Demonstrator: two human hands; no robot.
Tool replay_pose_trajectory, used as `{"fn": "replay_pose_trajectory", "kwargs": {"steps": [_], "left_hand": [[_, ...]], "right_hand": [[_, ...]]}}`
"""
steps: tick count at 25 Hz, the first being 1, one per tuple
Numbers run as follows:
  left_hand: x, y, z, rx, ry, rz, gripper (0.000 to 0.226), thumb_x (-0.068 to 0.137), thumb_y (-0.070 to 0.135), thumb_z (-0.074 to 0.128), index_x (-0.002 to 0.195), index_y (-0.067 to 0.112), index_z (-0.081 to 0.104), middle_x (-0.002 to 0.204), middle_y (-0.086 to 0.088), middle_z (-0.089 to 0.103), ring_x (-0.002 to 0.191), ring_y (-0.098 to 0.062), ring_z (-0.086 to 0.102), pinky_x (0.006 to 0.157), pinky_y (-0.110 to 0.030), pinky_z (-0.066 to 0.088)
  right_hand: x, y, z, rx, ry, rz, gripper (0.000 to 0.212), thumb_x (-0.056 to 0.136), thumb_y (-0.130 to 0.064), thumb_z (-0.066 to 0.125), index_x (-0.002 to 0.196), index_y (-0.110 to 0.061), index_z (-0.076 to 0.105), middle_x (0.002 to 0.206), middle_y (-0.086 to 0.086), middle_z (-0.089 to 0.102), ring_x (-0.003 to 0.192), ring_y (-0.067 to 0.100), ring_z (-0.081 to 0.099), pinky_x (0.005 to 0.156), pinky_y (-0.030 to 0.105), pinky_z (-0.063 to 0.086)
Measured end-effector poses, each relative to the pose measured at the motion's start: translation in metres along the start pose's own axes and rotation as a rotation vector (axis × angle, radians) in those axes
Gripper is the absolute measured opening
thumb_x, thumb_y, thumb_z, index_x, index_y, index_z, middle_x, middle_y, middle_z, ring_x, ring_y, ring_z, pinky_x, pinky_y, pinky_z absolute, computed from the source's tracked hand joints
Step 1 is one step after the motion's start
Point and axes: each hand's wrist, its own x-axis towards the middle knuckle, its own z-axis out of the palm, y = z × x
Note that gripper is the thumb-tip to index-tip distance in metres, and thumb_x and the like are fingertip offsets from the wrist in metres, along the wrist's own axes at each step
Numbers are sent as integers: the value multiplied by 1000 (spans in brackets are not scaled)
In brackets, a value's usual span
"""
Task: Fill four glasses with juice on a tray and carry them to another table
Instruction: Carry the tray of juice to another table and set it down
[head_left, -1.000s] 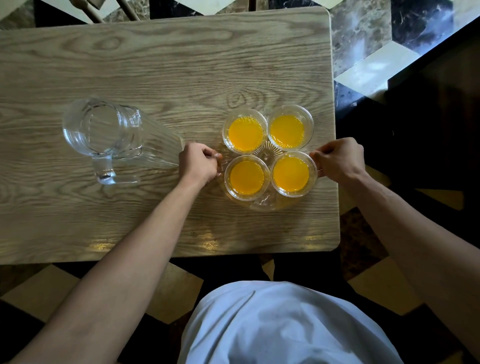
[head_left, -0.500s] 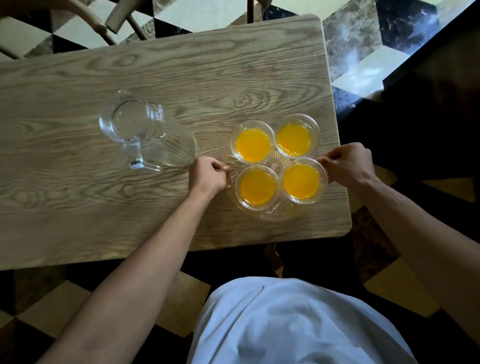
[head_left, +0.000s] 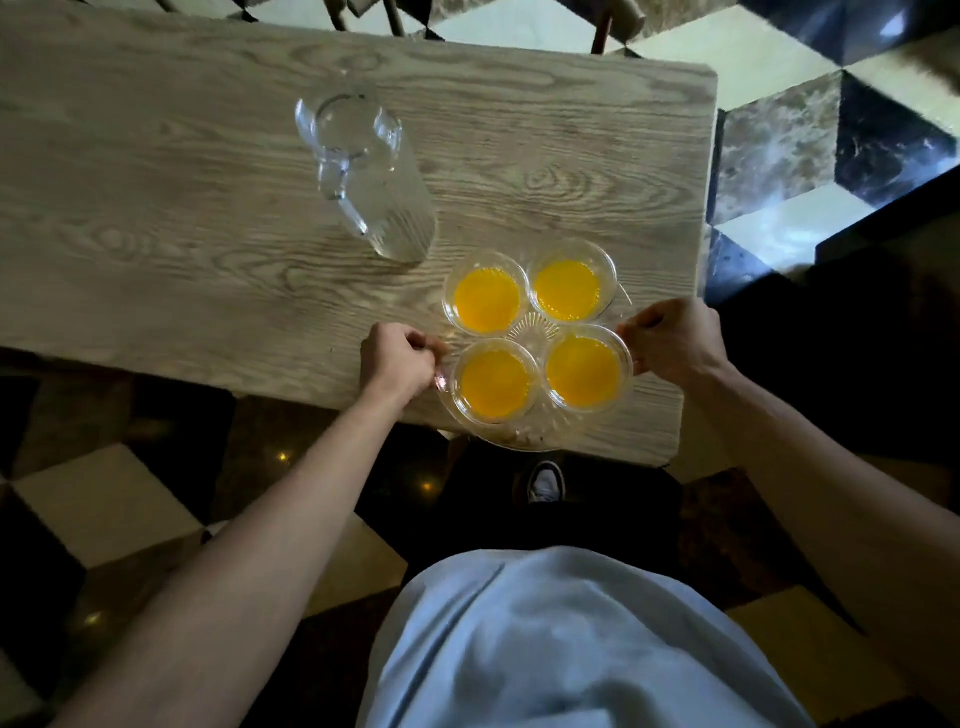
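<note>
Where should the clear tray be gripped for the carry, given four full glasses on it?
Grip the clear tray at its opposite side rims, level, as the left hand and right hand do. The juice glasses fill the middle, leaving only edges free.

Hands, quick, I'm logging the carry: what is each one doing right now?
Left hand: closed on the left edge of the clear tray.
Right hand: closed on the tray's right edge.
</note>
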Motion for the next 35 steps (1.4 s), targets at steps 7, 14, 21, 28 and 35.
{"fn": "replay_pose_trajectory", "kwargs": {"steps": [7,14,21,28,35], "left_hand": [[-53,-73,-15,-195,72,-151,11,82,7,83,77,16,79,85,-5,82,86,-29,80,83,-51,67],[-82,-143,-51,-392,171,-287,16,88,6,83,75,11,76,64,-3,79,61,-24,80,74,-52,69],[-97,-215,-113,-519,277,-343,18,92,-2,77,80,11,73,70,-7,79,58,-10,78,63,-36,69],[-94,-291,-193,-530,346,-411,24,96,-8,68,81,10,74,81,-7,78,58,-1,75,49,-19,59],[-93,-358,-265,-579,434,-441,22,95,-6,71,79,10,73,84,-10,78,56,-10,75,62,-30,67]], "right_hand": [[-22,-25,26,-178,-137,-117,8,82,-12,84,75,-12,81,51,-6,71,42,9,69,39,16,52],[-51,-64,83,-305,-264,-254,7,82,-8,81,75,-10,80,58,2,75,46,13,71,43,20,56],[-89,-119,167,-393,-339,-398,10,84,-12,82,74,-11,80,59,1,74,48,13,71,44,20,57],[-134,-184,268,-501,-379,-485,10,84,-16,82,75,-17,80,63,-2,75,47,5,68,45,16,53],[-179,-253,364,-536,-409,-581,11,82,-18,78,71,-21,79,64,1,75,61,13,73,65,30,63]]}}
